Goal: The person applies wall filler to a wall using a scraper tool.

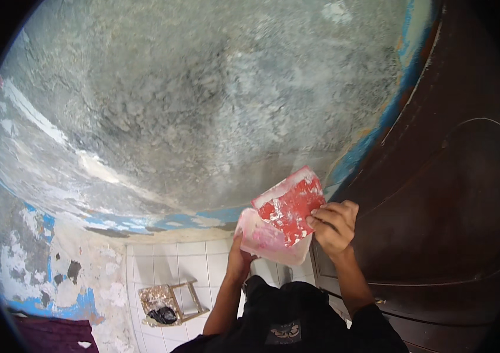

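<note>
Grip of the right hand (333, 228) is narrow, thumb and fingers pinching the red sheet (300, 203) by its right edge; this seems to leave its flat face and far edge free of the fingers. White residue streaks that face and lines its far edge. The left hand (239, 259) is closed on the left side of a pale, pink-smeared board (273, 244), probably to steady it from the margin and keep the fingers off the smeared middle. The red sheet overlaps the board's upper right part; both are held in front of the torso, likely for close control. Whether they press together, I cannot tell.

Beyond them rises a rough grey wall (191, 106) with blue patches, a dark brown door (438, 176) to the right. Below, on white floor tiles (194, 253), a stained wooden stool (154, 294) bears a crumpled black item (164, 316), perhaps parked there within reach.
</note>
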Motion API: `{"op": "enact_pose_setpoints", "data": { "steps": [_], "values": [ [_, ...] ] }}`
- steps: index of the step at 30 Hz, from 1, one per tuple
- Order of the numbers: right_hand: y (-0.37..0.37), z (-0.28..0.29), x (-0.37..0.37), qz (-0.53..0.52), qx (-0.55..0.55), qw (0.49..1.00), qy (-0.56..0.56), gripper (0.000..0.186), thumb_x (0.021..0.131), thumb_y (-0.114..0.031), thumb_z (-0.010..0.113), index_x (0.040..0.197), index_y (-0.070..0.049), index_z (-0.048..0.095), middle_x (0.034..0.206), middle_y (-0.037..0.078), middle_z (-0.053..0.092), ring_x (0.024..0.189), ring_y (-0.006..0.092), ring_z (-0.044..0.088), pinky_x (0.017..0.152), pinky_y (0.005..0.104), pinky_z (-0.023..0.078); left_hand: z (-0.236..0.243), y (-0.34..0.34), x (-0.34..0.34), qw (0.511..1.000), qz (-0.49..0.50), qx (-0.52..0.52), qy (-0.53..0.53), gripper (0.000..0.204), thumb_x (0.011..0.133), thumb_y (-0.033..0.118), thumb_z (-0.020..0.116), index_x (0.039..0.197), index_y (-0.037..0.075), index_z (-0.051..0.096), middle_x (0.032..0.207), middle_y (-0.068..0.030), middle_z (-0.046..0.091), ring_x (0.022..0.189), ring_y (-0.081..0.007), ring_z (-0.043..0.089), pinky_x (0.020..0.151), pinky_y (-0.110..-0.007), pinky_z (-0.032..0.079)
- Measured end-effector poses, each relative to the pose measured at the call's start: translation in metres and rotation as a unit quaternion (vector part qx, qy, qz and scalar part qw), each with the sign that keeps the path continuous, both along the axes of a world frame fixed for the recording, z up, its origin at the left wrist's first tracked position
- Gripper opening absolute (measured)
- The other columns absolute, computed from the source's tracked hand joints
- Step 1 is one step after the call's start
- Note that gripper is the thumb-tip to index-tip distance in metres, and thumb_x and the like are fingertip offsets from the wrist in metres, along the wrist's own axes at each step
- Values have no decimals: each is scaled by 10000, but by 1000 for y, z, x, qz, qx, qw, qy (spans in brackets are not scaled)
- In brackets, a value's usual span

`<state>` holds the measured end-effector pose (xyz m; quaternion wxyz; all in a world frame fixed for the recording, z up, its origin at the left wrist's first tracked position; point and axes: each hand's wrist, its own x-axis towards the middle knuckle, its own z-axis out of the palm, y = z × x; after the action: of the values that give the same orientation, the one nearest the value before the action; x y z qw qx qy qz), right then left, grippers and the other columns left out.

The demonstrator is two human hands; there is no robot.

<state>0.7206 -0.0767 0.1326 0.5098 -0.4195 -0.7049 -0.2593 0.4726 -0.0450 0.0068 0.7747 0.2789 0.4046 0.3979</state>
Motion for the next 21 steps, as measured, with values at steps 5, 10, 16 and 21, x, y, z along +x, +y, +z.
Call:
{"op": "enact_pose_setpoints", "data": {
  "steps": [5, 10, 16, 21],
  "values": [
    [-14, -26, -43, 6, -76, 997, 5, 247, 702, -121, 791, 944, -162, 761, 943, -39, 682, 869, 166, 622, 786, 362, 400, 10, 20, -19, 997, 63, 46, -28, 579, 1065, 451, 369, 1497, 66, 386, 1385, -123, 563, 1227, -265, 592, 967, -453, 520],
    [-21, -44, -93, -19, -136, 990, 27, 259, 680, -93, 770, 928, -165, 771, 939, -43, 668, 830, 159, 600, 776, 348, 391, 16, 30, -40, 996, 67, 49, -33, 542, 1081, 420, 366, 1488, 62, 392, 1392, -128, 565, 1241, -265, 593, 985, -451, 522],
    [-22, -47, -158, -21, -180, 982, 44, 305, 654, -92, 757, 948, -168, 776, 946, -47, 662, 839, 147, 587, 756, 337, 385, -2, 44, -80, 999, 32, 11, -23, 545, 1062, 452, 399, 1425, 48, 455, 1283, -111, 623, 1118, -223, 640, 908, -417, 548],
    [-6, -67, -188, -92, -285, 953, 46, 334, 683, -78, 759, 1004, -168, 741, 972, -45, 649, 881, 172, 583, 787, 363, 385, 11, 55, -100, 999, -9, 25, -28, 549, 1086, 435, 346, 1471, 51, 419, 1382, -132, 580, 1250, -262, 588, 1024, -435, 491]
  ]
}}
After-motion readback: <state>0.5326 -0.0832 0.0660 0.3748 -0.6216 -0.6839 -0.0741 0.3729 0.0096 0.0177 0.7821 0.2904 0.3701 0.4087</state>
